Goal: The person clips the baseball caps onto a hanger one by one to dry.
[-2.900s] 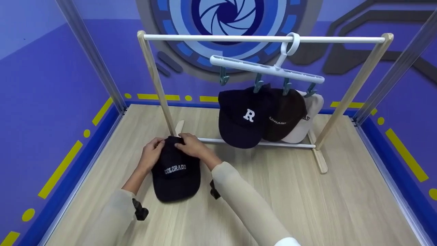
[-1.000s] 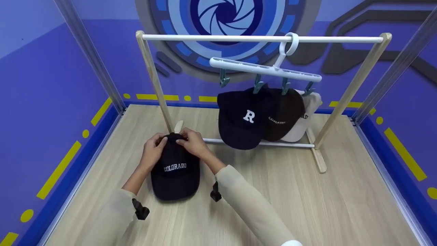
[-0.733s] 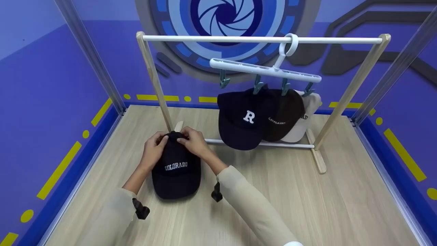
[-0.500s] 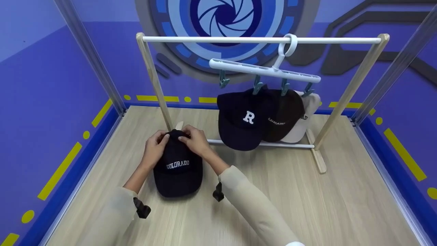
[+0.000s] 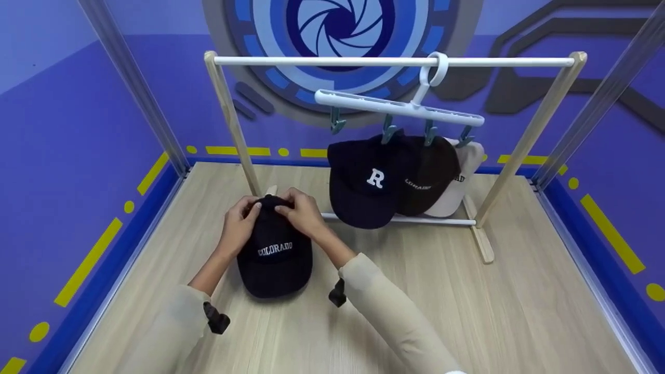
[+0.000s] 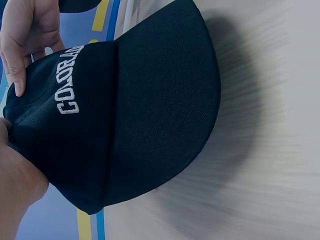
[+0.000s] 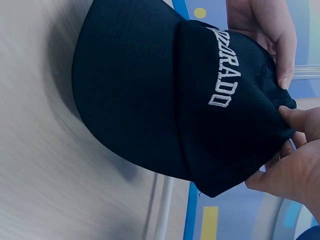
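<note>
A black baseball cap [image 5: 275, 259] with COLORADO in white letters hangs from both hands at the left of the head view, brim downward. My left hand [image 5: 238, 223] pinches the crown's left side near the top, thumb in front. On the other side, my right hand [image 5: 304, 212] pinches the crown with its thumb in front and fingers behind. In the left wrist view the cap [image 6: 150, 110] casts a shadow on the wooden surface beyond its brim. The right wrist view shows the crown of the cap [image 7: 210, 140] folded between the two hands.
A wooden rack [image 5: 530, 140] with a white top bar [image 5: 322, 61] stands behind. On it hangs a white clip hanger [image 5: 400, 107], holding a dark R cap [image 5: 363, 182], a brown cap [image 5: 431, 176] and a beige cap [image 5: 462, 187]. The leftmost clip [image 5: 336, 122] holds nothing.
Both hands have lifted the black cap slightly and shifted it a little to the right. The hanging caps keep their places on the hanger.
</note>
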The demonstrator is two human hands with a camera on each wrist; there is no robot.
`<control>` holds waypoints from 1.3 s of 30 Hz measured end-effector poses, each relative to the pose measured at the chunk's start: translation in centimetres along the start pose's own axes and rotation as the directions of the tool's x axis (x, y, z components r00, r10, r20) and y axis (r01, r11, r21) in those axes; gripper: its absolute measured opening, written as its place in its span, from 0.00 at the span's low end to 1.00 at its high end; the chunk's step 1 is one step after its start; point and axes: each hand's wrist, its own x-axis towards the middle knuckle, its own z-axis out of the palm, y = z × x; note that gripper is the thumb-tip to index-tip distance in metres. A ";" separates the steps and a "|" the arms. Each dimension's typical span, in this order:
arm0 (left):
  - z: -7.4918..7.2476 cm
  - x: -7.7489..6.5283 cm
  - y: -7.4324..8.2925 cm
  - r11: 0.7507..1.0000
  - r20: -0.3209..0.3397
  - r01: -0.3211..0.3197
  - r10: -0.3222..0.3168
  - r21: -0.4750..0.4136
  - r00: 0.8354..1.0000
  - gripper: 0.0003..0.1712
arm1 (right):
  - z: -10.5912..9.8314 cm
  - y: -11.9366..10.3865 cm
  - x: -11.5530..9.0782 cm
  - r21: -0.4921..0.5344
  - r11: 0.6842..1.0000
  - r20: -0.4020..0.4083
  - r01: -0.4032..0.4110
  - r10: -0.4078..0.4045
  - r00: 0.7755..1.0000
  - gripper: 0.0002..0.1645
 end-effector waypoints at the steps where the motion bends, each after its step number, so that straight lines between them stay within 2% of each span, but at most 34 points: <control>1: 0.1 0.0 0.1 1.000 0.002 -0.002 0.002 -0.001 1.000 0.12 | -0.1 0.0 -0.1 0.003 1.000 -0.002 -0.002 0.002 1.000 0.06; 10: 0.3 0.0 0.9 0.999 0.016 -0.032 0.032 -0.010 0.999 0.13 | -1.1 -0.8 -0.8 0.039 0.999 -0.023 -0.012 0.013 1.000 0.06; 17: 0.7 0.6 -1.4 0.999 -0.008 -0.042 0.042 -0.023 0.999 0.11 | -1.8 -1.1 -1.4 0.039 0.999 -0.017 -0.007 0.008 1.000 0.07; 22: 1.1 0.8 -1.6 0.997 -0.008 -0.063 0.063 -0.043 0.998 0.11 | -2.5 -1.1 -1.6 0.042 0.999 -0.045 -0.003 0.005 0.999 0.08; 25: 1.2 0.7 -1.1 0.996 -0.001 -0.064 0.064 -0.056 0.998 0.11 | -2.8 -0.8 -1.8 0.036 0.999 -0.046 -0.005 0.007 0.999 0.09; 32: 1.2 -0.9 2.2 0.996 0.021 -0.090 0.091 -0.024 0.996 0.10 | -3.3 -0.4 -2.4 0.035 0.999 0.008 -0.026 0.025 1.000 0.10; 39: 1.8 -1.0 3.1 0.991 0.036 -0.122 0.123 -0.052 0.992 0.11 | -4.5 -0.4 -2.7 -0.035 0.999 0.002 -0.025 0.025 1.000 0.11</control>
